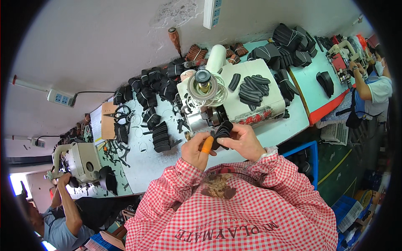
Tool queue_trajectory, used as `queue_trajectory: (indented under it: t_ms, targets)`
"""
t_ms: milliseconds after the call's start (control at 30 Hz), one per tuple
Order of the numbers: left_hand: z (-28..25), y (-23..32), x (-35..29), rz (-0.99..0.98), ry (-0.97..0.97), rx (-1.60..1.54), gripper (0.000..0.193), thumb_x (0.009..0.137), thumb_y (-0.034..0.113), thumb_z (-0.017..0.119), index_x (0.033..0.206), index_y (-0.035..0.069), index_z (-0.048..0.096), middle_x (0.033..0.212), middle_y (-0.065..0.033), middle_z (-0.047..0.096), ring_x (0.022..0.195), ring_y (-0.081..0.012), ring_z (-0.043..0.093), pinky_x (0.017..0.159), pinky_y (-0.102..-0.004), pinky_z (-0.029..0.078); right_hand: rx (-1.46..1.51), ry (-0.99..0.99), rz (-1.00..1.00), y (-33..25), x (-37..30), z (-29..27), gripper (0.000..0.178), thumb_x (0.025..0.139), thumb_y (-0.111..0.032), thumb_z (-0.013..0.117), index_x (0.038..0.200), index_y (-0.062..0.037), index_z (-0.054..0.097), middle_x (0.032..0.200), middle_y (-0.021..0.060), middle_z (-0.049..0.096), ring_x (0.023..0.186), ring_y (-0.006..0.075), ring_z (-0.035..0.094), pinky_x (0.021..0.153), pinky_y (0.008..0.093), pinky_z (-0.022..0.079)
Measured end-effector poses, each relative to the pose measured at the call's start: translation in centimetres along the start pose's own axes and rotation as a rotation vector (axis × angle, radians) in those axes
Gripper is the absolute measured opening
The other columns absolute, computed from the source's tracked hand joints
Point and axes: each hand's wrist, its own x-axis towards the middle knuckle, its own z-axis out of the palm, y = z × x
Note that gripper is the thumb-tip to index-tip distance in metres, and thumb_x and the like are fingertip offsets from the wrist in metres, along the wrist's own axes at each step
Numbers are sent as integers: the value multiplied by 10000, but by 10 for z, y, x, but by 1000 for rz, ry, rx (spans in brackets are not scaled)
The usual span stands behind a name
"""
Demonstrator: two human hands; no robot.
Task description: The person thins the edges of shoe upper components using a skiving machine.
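In front of the cream bench machine [236, 77], a small stack of black, curved strips [224, 130] is held between both hands. My right hand [246, 143] pinches the stack, thumb across its near side. My left hand [197, 151], with an orange cover on one finger, closes on the lower left end of the same pieces. The hands almost meet there, close to the machine's metal working head [201, 120]. On the machine's flat top lies a heap of similar black pieces [253, 90], with a single black piece [234, 82] beside it.
Bundled black pieces [161, 137] and scissors [121, 115] lie left on the white table [150, 171]. More tied bundles [268, 56] stand at the back right. A blue crate frame [315, 163] is to my right. Co-workers [71, 217] sit at machines on both sides.
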Motion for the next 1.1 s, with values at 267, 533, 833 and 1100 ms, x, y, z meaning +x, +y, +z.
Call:
queue_trajectory:
  t_ms: [267, 533, 833, 1100]
  targets:
    - [2, 9, 5, 61, 118, -78, 145, 959, 117, 479, 1013, -5, 533, 837, -132, 655, 581, -143, 648, 462, -226, 464, 109, 85, 3, -6, -3, -3, 149, 812, -80, 689, 945, -18, 659, 764, -43, 598, 656, 19, 491, 579, 191, 402]
    - [-16, 9, -25, 61, 18, 349, 210, 904, 175, 594, 1072, 52, 607, 736, -94, 632, 497, -127, 584, 462, -244, 464, -88, 197, -114, 10, -8, -3, 164, 774, -67, 720, 903, 0, 644, 788, -31, 566, 675, 36, 499, 590, 198, 401]
    - [-27, -27, -12, -164, 2, 16, 198, 909, 166, 581, 1006, -6, 588, 700, -71, 605, 584, -143, 631, 458, -249, 451, 180, 189, -49, -10, -9, -4, 172, 806, -21, 672, 974, -6, 640, 869, -13, 627, 757, 36, 545, 658, 194, 441]
    - [10, 12, -7, 200, 58, 721, 514, 735, 247, 720, 1186, 117, 511, 857, -155, 662, 764, -359, 648, 611, -448, 513, -10, 115, -91, 12, -16, 22, 235, 770, -86, 714, 978, -8, 636, 860, 19, 651, 778, 69, 582, 703, 232, 471]
